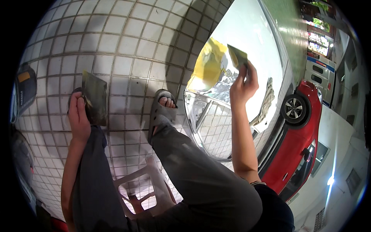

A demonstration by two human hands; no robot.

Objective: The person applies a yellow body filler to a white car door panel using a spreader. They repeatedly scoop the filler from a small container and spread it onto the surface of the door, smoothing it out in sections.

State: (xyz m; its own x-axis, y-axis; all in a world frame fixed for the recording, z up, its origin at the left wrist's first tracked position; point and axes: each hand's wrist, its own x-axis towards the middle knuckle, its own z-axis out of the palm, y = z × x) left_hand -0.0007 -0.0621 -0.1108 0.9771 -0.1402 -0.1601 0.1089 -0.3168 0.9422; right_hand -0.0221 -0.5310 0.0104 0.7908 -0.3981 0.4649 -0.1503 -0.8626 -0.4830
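My left hand (80,116) grips a thin square plate (94,98), dull grey-olive and smeared, held low at the left beside my leg. My right hand (244,85) is raised over a white car door panel (255,27), its fingers closed on a small flat spreader (237,56) with yellowish material on it. The panel bears a yellow patch (208,62) with mottled silver-grey beside it, left of the spreader. A wrinkled grey strip (266,104) lies along the panel's right part. The door's window frame (195,114) shows below the patch.
A pale plastic stool (135,178) stands between my legs on the tiled floor (127,46). A dark container (25,92) is at the far left. A red car (293,150) stands at the right, with a white van (320,77) beyond it.
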